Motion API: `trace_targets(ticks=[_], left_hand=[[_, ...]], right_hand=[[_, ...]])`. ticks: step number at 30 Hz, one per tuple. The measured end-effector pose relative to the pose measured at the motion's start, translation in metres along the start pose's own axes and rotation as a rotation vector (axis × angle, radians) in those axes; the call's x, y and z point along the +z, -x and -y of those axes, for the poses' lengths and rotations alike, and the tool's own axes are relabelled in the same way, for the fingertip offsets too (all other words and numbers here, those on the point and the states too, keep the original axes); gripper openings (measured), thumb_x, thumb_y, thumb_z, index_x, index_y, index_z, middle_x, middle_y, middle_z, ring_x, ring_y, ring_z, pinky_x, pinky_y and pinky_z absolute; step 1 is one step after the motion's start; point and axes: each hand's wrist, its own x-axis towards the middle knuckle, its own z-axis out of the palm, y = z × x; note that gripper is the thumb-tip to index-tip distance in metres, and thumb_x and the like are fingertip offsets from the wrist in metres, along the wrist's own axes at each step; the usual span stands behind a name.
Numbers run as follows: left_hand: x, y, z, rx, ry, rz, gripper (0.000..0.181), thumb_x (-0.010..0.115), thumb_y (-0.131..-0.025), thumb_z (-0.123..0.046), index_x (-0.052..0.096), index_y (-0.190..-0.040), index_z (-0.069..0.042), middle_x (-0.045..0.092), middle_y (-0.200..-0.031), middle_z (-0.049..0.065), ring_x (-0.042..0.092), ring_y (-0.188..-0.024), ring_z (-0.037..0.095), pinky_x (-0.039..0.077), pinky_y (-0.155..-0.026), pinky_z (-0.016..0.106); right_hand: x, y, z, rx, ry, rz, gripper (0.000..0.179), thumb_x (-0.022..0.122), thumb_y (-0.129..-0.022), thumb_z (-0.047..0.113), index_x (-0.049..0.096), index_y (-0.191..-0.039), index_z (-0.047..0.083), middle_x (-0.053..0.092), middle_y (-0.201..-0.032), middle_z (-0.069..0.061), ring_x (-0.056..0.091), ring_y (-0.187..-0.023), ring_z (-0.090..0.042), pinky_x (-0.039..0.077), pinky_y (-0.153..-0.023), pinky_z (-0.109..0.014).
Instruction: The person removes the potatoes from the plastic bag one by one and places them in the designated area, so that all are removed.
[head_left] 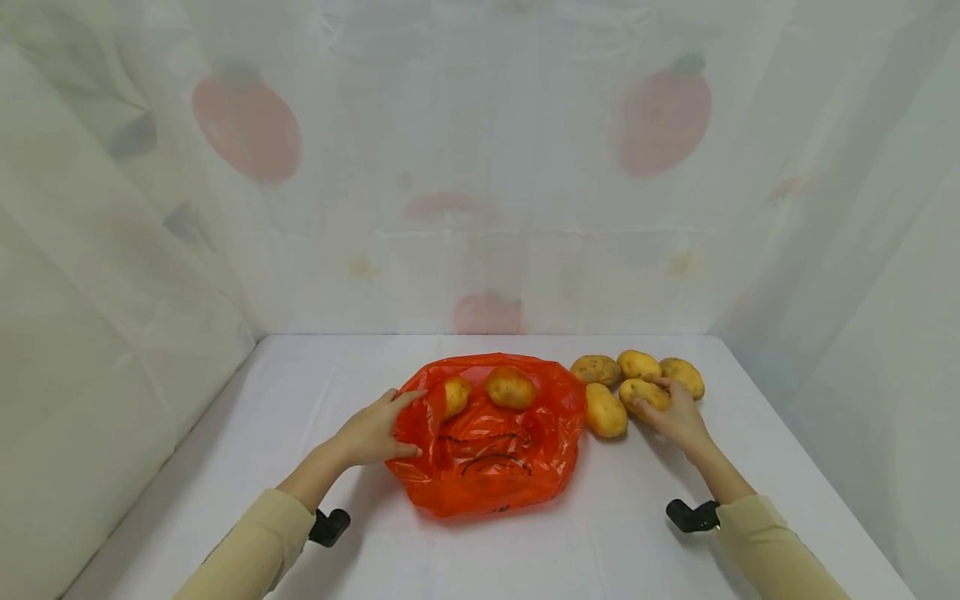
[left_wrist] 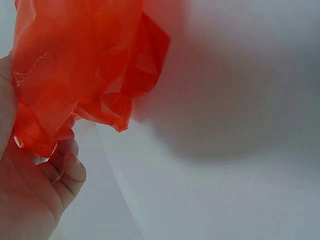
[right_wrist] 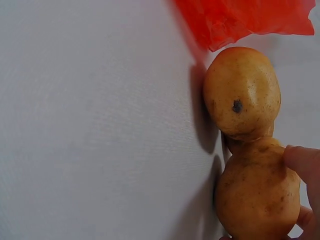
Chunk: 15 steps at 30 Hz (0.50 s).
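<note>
A red plastic bag point(head_left: 487, 450) lies spread on the table with its mouth toward the back. Two potatoes show in its opening, one potato point(head_left: 512, 388) in the middle and another potato point(head_left: 456, 396) partly behind a fold. My left hand point(head_left: 375, 429) holds the bag's left edge between thumb and fingers; in the left wrist view, red film point(left_wrist: 55, 70) hangs over that palm. To the bag's right, my right hand point(head_left: 678, 417) grips a potato point(head_left: 645, 393), its thumb on the near side. The right wrist view shows this potato point(right_wrist: 260, 192) close up.
Several other potatoes lie around the gripped one: one potato point(head_left: 604, 411) against the bag's right side, one potato point(head_left: 596, 369) behind it, and more at the back right, including a potato point(head_left: 684, 377) beyond my right hand. White cloth covers the table point(head_left: 600, 533); pale curtains point(head_left: 480, 167) enclose it.
</note>
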Motion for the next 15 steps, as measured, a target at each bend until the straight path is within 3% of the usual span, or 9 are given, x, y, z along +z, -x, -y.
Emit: trace_targets(ticks=[7, 15], left_hand=[[-0.0004, 0.0008, -0.0003, 0.006, -0.006, -0.010, 0.086, 0.080, -0.068, -0.034, 0.037, -0.141, -0.025, 0.038, -0.136, 0.020, 0.054, -0.108, 0.035, 0.046, -0.087, 0.054], [-0.0016, 0.0018, -0.0011, 0.006, -0.004, -0.010, 0.086, 0.080, -0.068, -0.034, 0.037, -0.141, -0.024, 0.035, -0.139, 0.023, 0.050, -0.113, 0.040, 0.045, -0.088, 0.056]], right_hand=[[-0.0017, 0.0001, 0.0010, -0.031, 0.000, 0.007, 0.065, 0.059, -0.088, 0.026, 0.032, -0.133, -0.012, 0.033, -0.134, -0.035, 0.031, -0.125, -0.047, 0.025, -0.104, -0.057], [-0.0065, 0.0043, 0.0056, -0.014, 0.006, 0.039, 0.067, 0.057, -0.090, 0.028, 0.027, -0.136, -0.011, 0.034, -0.133, -0.034, 0.033, -0.124, -0.047, 0.028, -0.102, -0.056]])
